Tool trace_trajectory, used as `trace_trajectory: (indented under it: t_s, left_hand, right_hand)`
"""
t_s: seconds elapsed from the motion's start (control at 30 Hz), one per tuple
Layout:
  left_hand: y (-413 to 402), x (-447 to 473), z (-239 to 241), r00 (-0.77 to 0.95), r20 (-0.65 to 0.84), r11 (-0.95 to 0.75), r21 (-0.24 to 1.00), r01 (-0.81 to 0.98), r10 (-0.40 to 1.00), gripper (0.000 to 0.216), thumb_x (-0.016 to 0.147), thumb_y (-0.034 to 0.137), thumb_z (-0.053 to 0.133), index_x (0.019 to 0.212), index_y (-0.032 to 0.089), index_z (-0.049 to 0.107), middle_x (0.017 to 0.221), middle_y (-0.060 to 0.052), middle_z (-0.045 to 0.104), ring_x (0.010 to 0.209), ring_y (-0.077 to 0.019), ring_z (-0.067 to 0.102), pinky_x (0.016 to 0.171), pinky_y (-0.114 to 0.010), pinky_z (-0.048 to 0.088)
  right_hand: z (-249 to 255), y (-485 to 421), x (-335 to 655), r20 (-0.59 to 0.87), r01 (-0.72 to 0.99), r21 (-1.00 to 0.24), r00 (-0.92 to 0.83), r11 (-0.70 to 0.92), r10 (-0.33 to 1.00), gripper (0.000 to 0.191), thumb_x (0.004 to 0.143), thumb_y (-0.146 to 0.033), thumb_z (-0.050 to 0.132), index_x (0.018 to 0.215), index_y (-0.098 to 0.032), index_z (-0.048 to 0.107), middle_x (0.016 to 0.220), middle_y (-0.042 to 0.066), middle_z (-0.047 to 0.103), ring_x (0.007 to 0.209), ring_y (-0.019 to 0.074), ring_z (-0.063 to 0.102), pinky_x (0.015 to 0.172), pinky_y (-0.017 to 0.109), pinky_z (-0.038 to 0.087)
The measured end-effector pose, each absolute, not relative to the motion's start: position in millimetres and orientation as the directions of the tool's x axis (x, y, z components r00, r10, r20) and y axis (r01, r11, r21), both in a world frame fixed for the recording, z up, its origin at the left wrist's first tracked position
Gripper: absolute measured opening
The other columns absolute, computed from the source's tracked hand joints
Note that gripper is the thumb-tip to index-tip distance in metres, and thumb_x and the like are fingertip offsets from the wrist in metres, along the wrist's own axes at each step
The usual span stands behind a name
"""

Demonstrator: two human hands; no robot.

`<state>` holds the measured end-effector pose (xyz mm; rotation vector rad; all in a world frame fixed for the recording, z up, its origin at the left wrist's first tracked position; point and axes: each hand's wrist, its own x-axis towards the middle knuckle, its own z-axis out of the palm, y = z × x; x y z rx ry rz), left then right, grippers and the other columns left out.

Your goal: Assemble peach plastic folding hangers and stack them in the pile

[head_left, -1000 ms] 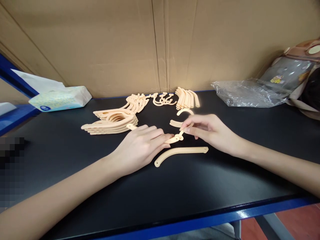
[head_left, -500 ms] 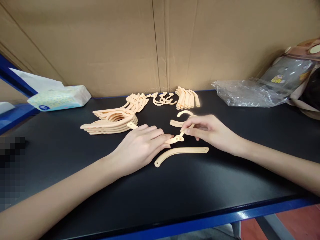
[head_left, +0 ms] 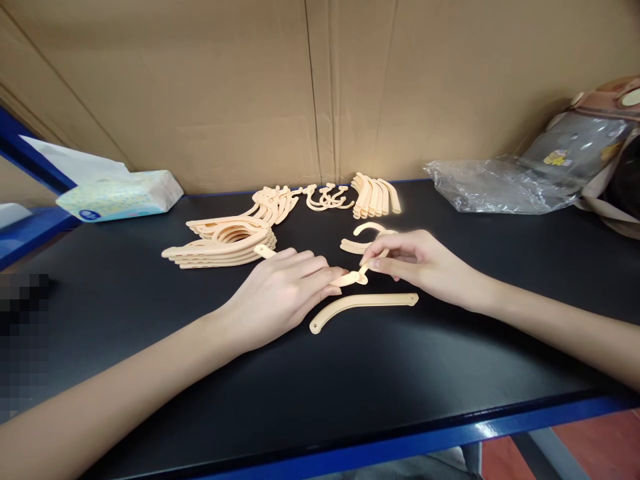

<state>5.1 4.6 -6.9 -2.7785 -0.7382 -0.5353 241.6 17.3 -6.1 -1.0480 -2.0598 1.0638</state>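
The left hand (head_left: 287, 293) was closed on a curved bar (head_left: 344, 281) at the middle of the black table (head_left: 320, 387); the right hand (head_left: 420, 267) pinched a hook (head_left: 363, 268) at the bar's end. Both parts looked light, stiff and smooth, the hook perhaps breakable if forced. Best hold, I judged: close beside the joint. A loose bar (head_left: 360, 302) bounded the near side, stacked bars (head_left: 220, 252) the left; most room lay toward the blue front edge (head_left: 480, 428).

Near side of black tabletop (head_left: 360, 380) passable up to loose curved strip (head_left: 364, 302); stacked pieces (head_left: 220, 253) block just beyond left hand (head_left: 287, 293).
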Motion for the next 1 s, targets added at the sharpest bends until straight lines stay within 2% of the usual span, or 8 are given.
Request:
trace_trajectory:
  t_s: [0.33,0.5,0.6,0.67,0.77,0.9,1.0]
  left_hand:
    - [4,4,-8,0.78,0.4,-0.834,-0.062,0.548,0.482,0.026,0.1,0.026,0.042,0.107,0.013,0.063,0.079,-0.002,0.062,0.07,-0.0156,0.055,0.061,-0.027,0.035]
    - [2,5,-7,0.743,0.348,-0.801,0.037,0.598,0.571,0.023,0.098,0.024,0.043,0.114,0.015,0.058,0.087,-0.002,0.061,0.07,-0.014,0.056,0.059,-0.024,0.037]
    - [-2,5,-4,0.757,0.292,-0.806,0.103,0.582,0.584,0.027,0.095,0.018,0.041,0.12,0.017,0.051,0.096,-0.002,0.06,0.073,-0.0133,0.056,0.058,-0.022,0.039]
    - [-4,4,-1,0.728,0.25,-0.77,0.187,0.61,0.638,0.027,0.093,0.018,0.04,0.118,0.019,0.049,0.097,-0.001,0.06,0.072,-0.0126,0.056,0.057,-0.022,0.039]
    - [-5,4,4,0.624,0.145,-0.619,0.419,0.664,0.768,0.022,0.092,0.021,0.043,0.113,0.024,0.048,0.087,0.003,0.059,0.066,-0.0109,0.054,0.054,-0.02,0.041]
    - [-3,6,7,0.499,0.055,-0.354,0.77,0.53,0.865,0.015,0.093,0.033,0.049,0.104,0.023,0.048,0.089,0.002,0.057,0.073,-0.0117,0.058,0.054,-0.018,0.049]
    - [-2,8,9,0.443,-0.038,-0.185,0.874,0.449,0.895,0.024,0.091,0.044,0.053,0.093,0.02,0.053,0.083,0.001,0.055,0.068,-0.0113,0.057,0.048,-0.018,0.05]
  right_hand:
    - [-8,20,241,0.168,0.331,-0.866,-0.512,0.374,0.842,0.018,0.087,-0.032,0.058,0.083,-0.015,0.065,0.075,0.0,0.06,0.065,0.0106,0.052,0.059,0.024,0.04]
    - [-11,17,239,0.212,0.319,-0.849,-0.523,0.42,0.825,0.02,0.089,-0.035,0.057,0.087,-0.016,0.062,0.077,0.0,0.059,0.067,0.0113,0.053,0.06,0.024,0.041]
    - [-11,14,238,0.221,0.332,-0.82,-0.569,0.467,0.792,0.018,0.091,-0.033,0.055,0.098,-0.018,0.061,0.084,0.001,0.061,0.074,0.0126,0.056,0.063,0.025,0.044]
    - [-11,12,238,0.245,0.342,-0.795,-0.574,0.501,0.782,0.024,0.092,-0.029,0.054,0.115,-0.02,0.054,0.08,-0.002,0.058,0.071,0.0114,0.054,0.061,0.023,0.044]
    - [-9,8,240,0.329,0.354,-0.729,-0.57,0.586,0.753,0.039,0.092,-0.023,0.054,0.129,-0.021,0.042,0.073,-0.006,0.053,0.061,0.0093,0.049,0.058,0.022,0.042]
    - [-9,5,242,0.41,0.399,-0.516,-0.662,0.758,0.628,0.02,0.092,-0.027,0.058,0.11,-0.02,0.059,0.076,-0.002,0.054,0.069,0.0107,0.051,0.065,0.024,0.043]
    - [-8,3,242,0.409,0.421,-0.373,-0.725,0.827,0.554,0.023,0.091,-0.035,0.059,0.107,-0.02,0.064,0.091,0.003,0.059,0.082,0.014,0.056,0.072,0.026,0.045]
